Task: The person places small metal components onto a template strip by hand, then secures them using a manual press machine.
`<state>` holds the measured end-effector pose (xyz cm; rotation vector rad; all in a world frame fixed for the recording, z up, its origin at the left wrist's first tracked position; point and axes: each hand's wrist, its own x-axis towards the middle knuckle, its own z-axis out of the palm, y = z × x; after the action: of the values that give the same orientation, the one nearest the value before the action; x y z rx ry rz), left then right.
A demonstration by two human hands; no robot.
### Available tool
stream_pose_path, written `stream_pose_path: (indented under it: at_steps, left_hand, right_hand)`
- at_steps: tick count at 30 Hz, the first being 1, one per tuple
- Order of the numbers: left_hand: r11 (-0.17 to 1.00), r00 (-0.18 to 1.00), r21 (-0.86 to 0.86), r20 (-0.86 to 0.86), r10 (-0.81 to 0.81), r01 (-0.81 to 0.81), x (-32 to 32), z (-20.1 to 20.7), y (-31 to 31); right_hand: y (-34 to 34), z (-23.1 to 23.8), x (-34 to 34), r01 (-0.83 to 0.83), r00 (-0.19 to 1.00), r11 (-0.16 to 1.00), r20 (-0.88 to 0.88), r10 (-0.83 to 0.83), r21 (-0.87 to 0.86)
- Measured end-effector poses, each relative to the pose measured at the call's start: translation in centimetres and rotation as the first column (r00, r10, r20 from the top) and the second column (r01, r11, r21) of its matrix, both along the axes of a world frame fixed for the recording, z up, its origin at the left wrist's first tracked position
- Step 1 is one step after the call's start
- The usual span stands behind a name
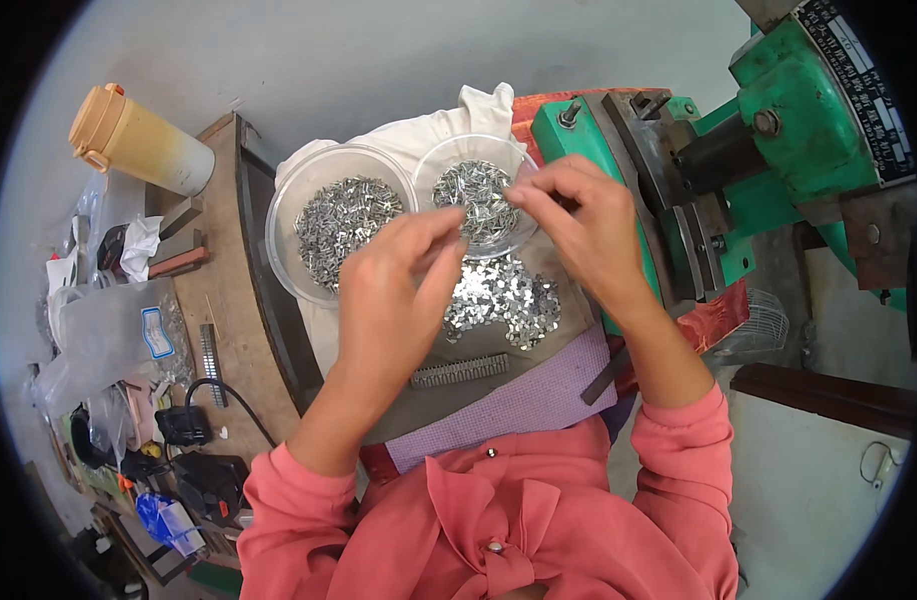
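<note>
My left hand point(393, 285) is raised in front of the left tub, thumb and fingers pinched; a small part may be between the tips, too small to make out. Across from it, my right hand point(585, 222) pinches at the rim of the right tub, its fingertips also hiding whatever they hold. The left clear plastic tub point(278, 240) is full of small silvery metal parts point(340, 225). In the right clear tub point(448, 146) lie thin shiny metal pieces point(473, 190). A loose pile of flat metal pieces point(513, 300) spreads below the tubs, with a toothed metal strip point(460, 371) nearer me.
A green machine press point(798, 120) stands close at the right, its steel tooling point(683, 235) beside my right forearm. Purple mesh cloth point(508, 405) covers the near edge. On the wooden table point(243, 350) at left are a yellow flask point(143, 140), another toothed strip point(211, 365) and plastic bags.
</note>
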<state>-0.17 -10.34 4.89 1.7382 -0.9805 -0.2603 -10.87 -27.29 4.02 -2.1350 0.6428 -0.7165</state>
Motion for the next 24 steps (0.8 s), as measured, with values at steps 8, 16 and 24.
stream_pose_path:
  at_steps: [8,16,24]
  left_hand:
    - [0.990,0.995,0.127,-0.069,0.071,-0.062,-3.3,-1.0,9.3]
    - [0.948,0.948,0.282,-0.234,0.215,-0.145,-4.9,-4.7,13.2]
    - [0.947,0.965,0.315,-0.227,0.134,-0.057,-5.3,-5.1,12.8]
  right_hand:
    - [4.7,-2.5,-6.2,-0.364,0.909,0.931,-0.211,0.360,0.019]
    - [5.4,-3.2,-6.5,-0.349,0.901,0.937,-0.269,0.340,0.016]
    - [5.7,-2.8,-6.4,-0.372,0.868,0.924,-0.321,0.379,0.085]
